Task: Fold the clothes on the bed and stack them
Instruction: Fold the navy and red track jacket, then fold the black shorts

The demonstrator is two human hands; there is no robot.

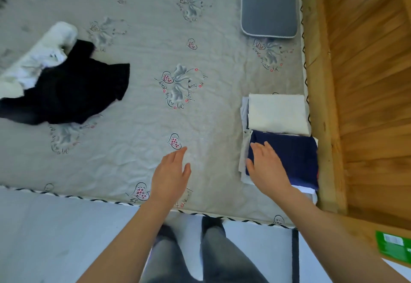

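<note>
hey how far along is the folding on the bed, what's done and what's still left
Done: two folded stacks sit by the wooden bed frame, one topped by a cream folded cloth, the other by a navy folded garment. In hand: the right hand rests flat on the navy piece; the left hand hovers open over the bedsheet. Left: a black garment and a white garment lie unfolded.

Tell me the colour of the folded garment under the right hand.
Navy blue garment, clearest in the head view.
</note>
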